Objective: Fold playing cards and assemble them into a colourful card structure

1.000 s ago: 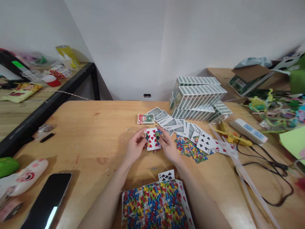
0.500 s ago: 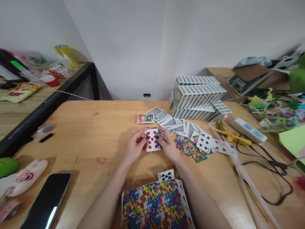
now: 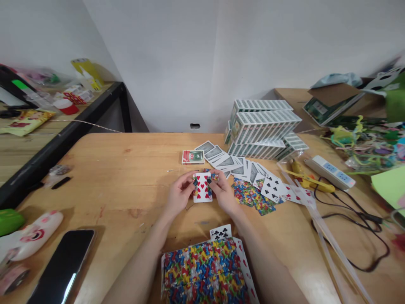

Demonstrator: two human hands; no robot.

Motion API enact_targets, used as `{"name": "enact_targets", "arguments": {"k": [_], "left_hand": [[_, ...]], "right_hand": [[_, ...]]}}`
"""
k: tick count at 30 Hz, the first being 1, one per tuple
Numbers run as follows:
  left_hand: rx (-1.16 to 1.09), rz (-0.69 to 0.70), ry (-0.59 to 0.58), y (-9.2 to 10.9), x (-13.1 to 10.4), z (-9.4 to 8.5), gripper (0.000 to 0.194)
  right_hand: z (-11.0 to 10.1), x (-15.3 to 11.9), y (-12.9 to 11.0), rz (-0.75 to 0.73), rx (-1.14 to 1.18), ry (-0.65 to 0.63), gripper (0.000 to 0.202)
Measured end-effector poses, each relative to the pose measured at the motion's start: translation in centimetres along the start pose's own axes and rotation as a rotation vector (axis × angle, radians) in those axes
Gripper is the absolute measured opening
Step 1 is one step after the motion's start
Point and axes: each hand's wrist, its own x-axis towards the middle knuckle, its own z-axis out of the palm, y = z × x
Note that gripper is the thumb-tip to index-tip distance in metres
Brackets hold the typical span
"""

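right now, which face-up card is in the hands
The nine of hearts, held between the left hand and right hand; other face-up cards, like the ten of clubs, are in neither.

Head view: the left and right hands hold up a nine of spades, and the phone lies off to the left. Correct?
Not quite: the head view shows a nine of hearts, its pips red. The left hand and right hand do hold it, and the phone lies off to the left.
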Motion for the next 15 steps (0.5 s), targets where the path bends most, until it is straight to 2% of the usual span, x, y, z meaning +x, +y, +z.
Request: {"name": "enact_targets", "arguments": {"k": [6,10,15], "left_hand": [[0.053,0.018,0.0,0.12,-0.1,0.15,0.042],[0.079,0.051,0.029,0.12,-0.05,0.3,0.045],[0.075,0.027,0.086,-0.32,0.04,0.49,0.03]], "right_hand": [[0.2,-0.01,-0.1,-0.02,-0.008,0.003,0.032],[0.18,0.11,0.34,-0.035,-0.027,0.055,0.029],[0.4,0.17,0.77,-0.062,-0.078,0.129,0.019]]}}
